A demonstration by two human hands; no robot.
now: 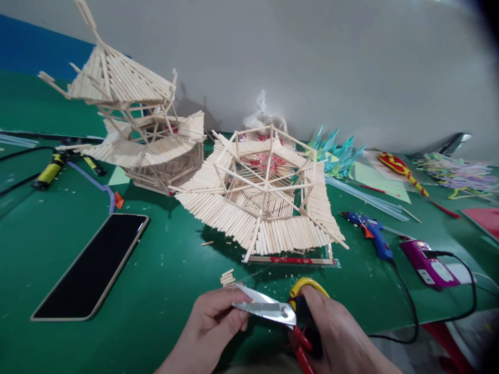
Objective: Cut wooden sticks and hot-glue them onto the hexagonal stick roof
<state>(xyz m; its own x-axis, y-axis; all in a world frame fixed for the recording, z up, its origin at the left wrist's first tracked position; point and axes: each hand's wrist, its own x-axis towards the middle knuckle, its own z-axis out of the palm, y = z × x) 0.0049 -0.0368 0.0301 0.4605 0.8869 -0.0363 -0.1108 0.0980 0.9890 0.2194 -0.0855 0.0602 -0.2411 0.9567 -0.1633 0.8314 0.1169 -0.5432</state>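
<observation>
My right hand [335, 332] grips the yellow and red handles of a pair of scissors [273, 309], whose steel blades point left and stand slightly apart. My left hand [212, 324] is pinched at the blade tips, thumb and fingers pressed together; what it holds is too small to make out. A few short cut wooden sticks [227, 277] lie on the green table [167, 291] just beyond my left hand. Farther back sits a hexagonal roof frame of wooden sticks [265, 202].
A taller stick pagoda [132, 124] stands at the back left. A dark phone [93, 265] lies at the left. A blue glue gun [372, 234], a purple device [424, 262] with black cable, paper cranes [337, 153] and craft bits lie at the right.
</observation>
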